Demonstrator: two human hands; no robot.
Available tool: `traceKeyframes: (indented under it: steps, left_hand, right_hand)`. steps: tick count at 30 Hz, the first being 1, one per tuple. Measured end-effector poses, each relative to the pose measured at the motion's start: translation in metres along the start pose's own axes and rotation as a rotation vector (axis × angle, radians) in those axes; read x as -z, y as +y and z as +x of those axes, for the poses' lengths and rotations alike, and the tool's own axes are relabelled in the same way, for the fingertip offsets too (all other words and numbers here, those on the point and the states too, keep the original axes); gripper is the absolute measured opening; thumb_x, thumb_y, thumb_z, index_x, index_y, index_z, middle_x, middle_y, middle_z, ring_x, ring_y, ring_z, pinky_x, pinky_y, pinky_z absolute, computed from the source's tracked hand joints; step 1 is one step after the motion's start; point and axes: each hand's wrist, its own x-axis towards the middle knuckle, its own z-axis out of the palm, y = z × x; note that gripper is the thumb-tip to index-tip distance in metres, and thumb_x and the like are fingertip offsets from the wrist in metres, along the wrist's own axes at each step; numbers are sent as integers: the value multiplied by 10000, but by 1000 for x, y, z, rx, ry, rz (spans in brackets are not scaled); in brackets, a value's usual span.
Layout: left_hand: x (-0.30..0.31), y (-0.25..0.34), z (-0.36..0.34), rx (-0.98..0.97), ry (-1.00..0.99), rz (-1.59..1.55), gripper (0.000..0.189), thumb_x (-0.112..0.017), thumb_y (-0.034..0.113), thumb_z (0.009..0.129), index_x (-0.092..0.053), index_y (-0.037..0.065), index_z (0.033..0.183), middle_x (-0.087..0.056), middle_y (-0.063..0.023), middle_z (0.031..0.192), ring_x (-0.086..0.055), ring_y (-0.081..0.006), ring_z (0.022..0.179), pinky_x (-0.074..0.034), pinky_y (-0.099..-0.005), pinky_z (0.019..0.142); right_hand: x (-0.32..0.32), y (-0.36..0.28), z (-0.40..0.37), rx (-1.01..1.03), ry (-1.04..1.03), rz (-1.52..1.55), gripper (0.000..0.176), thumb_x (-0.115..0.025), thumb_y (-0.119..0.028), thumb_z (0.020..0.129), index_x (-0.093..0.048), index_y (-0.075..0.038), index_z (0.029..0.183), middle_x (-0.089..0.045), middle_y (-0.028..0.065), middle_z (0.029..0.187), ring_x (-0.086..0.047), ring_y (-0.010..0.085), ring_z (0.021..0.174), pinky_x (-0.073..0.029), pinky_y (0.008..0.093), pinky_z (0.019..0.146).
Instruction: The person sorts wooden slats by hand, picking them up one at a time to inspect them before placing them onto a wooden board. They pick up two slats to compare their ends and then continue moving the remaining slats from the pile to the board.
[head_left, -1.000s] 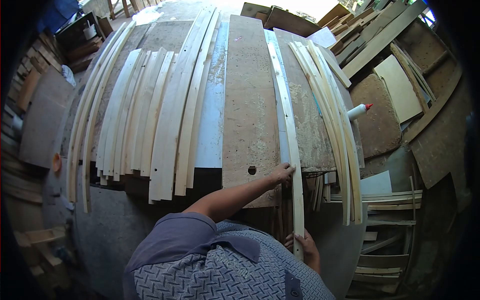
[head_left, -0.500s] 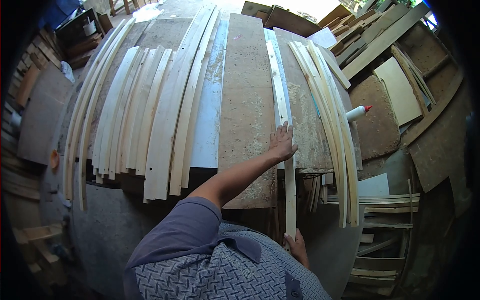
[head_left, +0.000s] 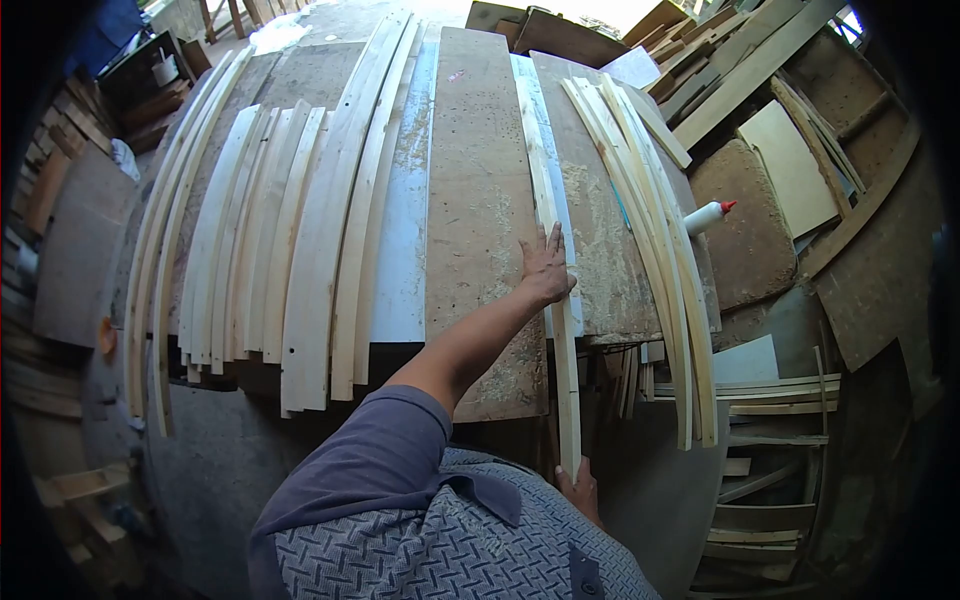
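A long, narrow wooden strip (head_left: 566, 385) runs away from my body over the work table. My left hand (head_left: 547, 268) rests on its middle part, palm down with the fingers stretched and spread. Close to my waist, my right hand (head_left: 580, 492) is closed round the near end of the strip; part of that hand is hidden by my shirt. Beneath the strip lie a wide brown board (head_left: 478, 200) on the left and a narrow pale blue-white surface (head_left: 553, 130).
Several pale wooden strips (head_left: 270, 220) lie side by side on the left, some overhanging the near edge. More strips (head_left: 655, 220) lie on the right beside a white bottle (head_left: 705, 217) with a red cap. Stacked offcuts (head_left: 770, 520) stand at lower right.
The strip appears turned: dark spots that showed on its upper face are no longer visible. My left hand's fingers are spread wider. The whole view has shifted slightly.
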Motion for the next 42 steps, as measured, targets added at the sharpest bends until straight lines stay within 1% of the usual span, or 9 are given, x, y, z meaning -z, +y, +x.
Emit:
traceKeyframes:
  steps: [1, 3, 6, 9, 15, 19, 27, 37, 42]
  left_hand:
    - [-1, 0, 1, -2, -1, 2, 960, -596, 471, 837, -176, -27, 1543, -61, -184, 1644, -63, -403, 1508, -199, -695, 1113]
    - [-5, -2, 3, 14, 5, 44, 957, -580, 469, 835, -183, -49, 1535, -84, -195, 1640, -46, -397, 1511, -140, -700, 1127]
    - [-6, -1, 4, 22, 0, 125, 948, -565, 472, 839, -200, -74, 1522, -117, -216, 1630, -44, -389, 1514, -110, -697, 1134]
    - [-7, -1, 5, 12, -3, 190, 941, -549, 470, 844, -206, -99, 1510, -140, -238, 1620, -52, -389, 1514, -96, -695, 1137]
    - [-6, 0, 7, -9, -33, 284, 929, -531, 473, 860, -220, -137, 1488, -167, -278, 1599, -90, -409, 1504, -100, -692, 1136]
    - [-8, 0, 9, -29, -56, 337, 919, -524, 478, 868, -236, -145, 1479, -179, -296, 1589, -110, -424, 1497, -102, -689, 1137]
    - [-11, -2, 12, -53, -61, 394, 939, -523, 486, 868, -228, -175, 1465, -213, -314, 1572, -172, -440, 1480, -142, -612, 1171]
    - [-15, -8, 13, -78, -54, 370, 920, -516, 424, 830, -230, -176, 1465, -222, -321, 1565, -164, -436, 1484, -142, -591, 1183]
    - [-22, -12, 16, -65, -20, 311, 923, -517, 411, 819, -221, -174, 1469, -197, -321, 1573, -124, -434, 1494, -125, -581, 1190]
  right_hand:
    - [0, -2, 0, -1, 1, 2, 440, -553, -324, 979, -455, 37, 1211, -647, 312, 971, -660, 456, 848, -521, 491, 764]
    - [-3, -7, 0, -16, -13, -22, 443, -544, -322, 987, -441, 27, 1241, -632, 352, 1020, -626, 526, 957, -504, 520, 826]
    - [-11, -2, 2, -55, -3, -108, 449, -535, -320, 995, -421, 17, 1268, -631, 353, 1026, -630, 516, 972, -508, 526, 823]
    - [-16, 4, 5, -49, -25, -75, 447, -522, -306, 1001, -402, 12, 1292, -631, 352, 1028, -633, 510, 980, -509, 531, 818]
    - [-27, 10, 8, 20, 43, -95, 441, -523, -289, 1001, -390, -8, 1314, -634, 345, 1018, -636, 510, 968, -508, 532, 805]
    - [-27, 8, 11, -31, 3, -44, 428, -531, -275, 996, -408, -12, 1309, -632, 351, 1031, -631, 511, 982, -506, 531, 815]
    - [-42, 32, 21, 8, 61, -70, 447, -563, -222, 969, -418, 1, 1328, -626, 351, 1086, -610, 518, 1023, -505, 501, 840]
    - [-45, 30, 28, -51, 23, 17, 446, -567, -212, 967, -416, -14, 1336, -631, 346, 1088, -616, 513, 1016, -500, 499, 842]
    - [-56, 45, 36, 7, 68, -101, 455, -573, -212, 962, -409, -1, 1330, -630, 344, 1096, -621, 517, 992, -510, 514, 840]
